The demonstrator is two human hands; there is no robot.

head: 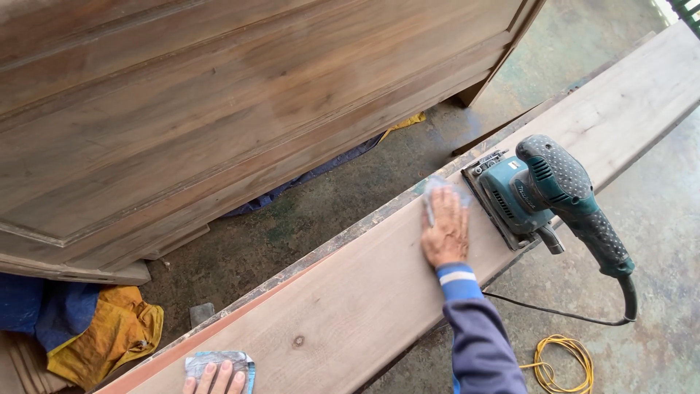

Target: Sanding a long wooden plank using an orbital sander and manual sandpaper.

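At the bottom edge, nearest to the camera, the fingertips of the left hand (pixel 216 378) lie flat on a small grey-blue sheet of sandpaper (pixel 219 362), which rests on the long pale wooden plank (pixel 343 306). Only the fingers are in view; they press on the sheet and do not close around it. Farther along the plank, the right hand (pixel 445 228), in a dark blue sleeve with a striped cuff (pixel 458 280), lies open with the palm down on a second worn sheet of sandpaper (pixel 440 187). Just beside this hand, a teal and black electric sander (pixel 536 193) sits on the plank, and no hand holds it. Its black cable (pixel 576 314) hangs down beside the plank. Behind the plank stands a large brown wooden cabinet panel (pixel 219 109). A yellow coiled wire (pixel 561 361) lies on the concrete floor (pixel 656 241).
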